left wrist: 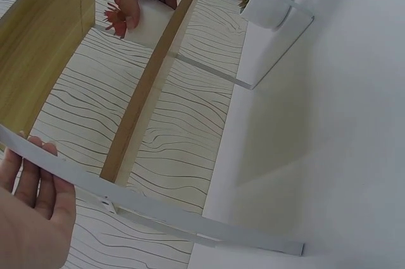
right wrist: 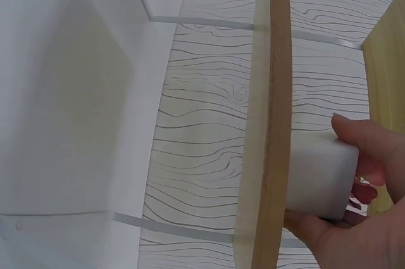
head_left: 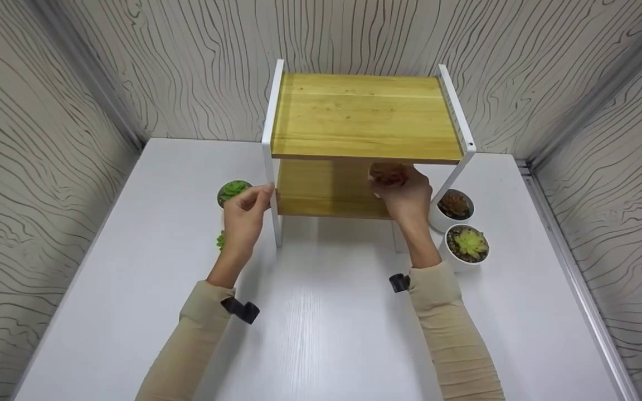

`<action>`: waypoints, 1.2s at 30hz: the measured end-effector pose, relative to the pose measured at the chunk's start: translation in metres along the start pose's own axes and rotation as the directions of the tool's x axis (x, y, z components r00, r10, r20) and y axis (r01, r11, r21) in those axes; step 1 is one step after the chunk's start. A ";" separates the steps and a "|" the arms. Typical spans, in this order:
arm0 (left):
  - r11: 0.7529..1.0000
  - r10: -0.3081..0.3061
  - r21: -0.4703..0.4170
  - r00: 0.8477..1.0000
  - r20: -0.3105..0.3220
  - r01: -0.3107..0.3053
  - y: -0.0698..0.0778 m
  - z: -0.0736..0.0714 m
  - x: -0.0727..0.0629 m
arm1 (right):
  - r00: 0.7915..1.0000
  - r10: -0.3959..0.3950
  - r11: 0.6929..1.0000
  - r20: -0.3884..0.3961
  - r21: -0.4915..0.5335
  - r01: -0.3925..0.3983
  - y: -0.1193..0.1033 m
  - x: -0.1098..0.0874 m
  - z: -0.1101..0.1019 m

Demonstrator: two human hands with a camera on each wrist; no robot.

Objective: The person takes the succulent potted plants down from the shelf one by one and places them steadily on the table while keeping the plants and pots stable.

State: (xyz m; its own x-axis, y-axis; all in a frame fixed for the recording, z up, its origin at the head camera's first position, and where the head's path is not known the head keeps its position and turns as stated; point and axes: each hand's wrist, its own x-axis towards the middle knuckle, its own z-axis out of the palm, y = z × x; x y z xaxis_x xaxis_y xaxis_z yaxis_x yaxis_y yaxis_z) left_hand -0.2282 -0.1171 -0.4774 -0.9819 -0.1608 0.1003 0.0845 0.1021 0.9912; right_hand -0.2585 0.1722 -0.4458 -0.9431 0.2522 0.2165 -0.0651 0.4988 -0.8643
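My right hand [head_left: 404,192] grips a white-potted red succulent [right wrist: 319,177] between the two boards of a small shelf rack [head_left: 363,117], toward its right side. The pot's base is at the lower board [right wrist: 273,117]; its front edge hides whether they touch. In the left wrist view, the red leaves [left wrist: 116,19] point toward the upper board. My left hand [head_left: 243,217] holds the rack's left white post [left wrist: 152,199], its fingertips showing past the post; the thumb is out of sight in that wrist view.
Right of the rack stand a brownish succulent [head_left: 455,204] and a light green succulent [head_left: 468,243], both in white pots. On the left, a green succulent [head_left: 234,190] and another green plant [head_left: 220,240] are partly hidden by my left hand. Patterned panels [head_left: 343,36] enclose the white table [head_left: 310,334].
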 end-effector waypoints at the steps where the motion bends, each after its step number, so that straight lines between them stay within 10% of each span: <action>1: 1.000 0.000 0.000 1.000 0.000 0.000 0.000 0.000 0.000 | 1.000 0.002 1.000 0.006 0.001 -0.002 0.000 0.000 0.000; 36: 1.000 -0.025 -0.003 1.000 -0.017 0.025 0.001 0.001 -0.001 | 0.999 -0.046 0.998 0.008 -0.051 0.046 -0.011 -0.022 -0.010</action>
State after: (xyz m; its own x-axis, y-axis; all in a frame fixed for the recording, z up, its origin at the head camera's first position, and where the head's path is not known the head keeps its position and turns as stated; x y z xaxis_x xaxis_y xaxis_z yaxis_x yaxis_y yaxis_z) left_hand -0.2271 -0.1160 -0.4769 -0.9807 -0.1797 0.0767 0.0603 0.0953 0.9936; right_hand -0.2340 0.1692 -0.4369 -0.9418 0.2226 0.2520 -0.0915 0.5517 -0.8290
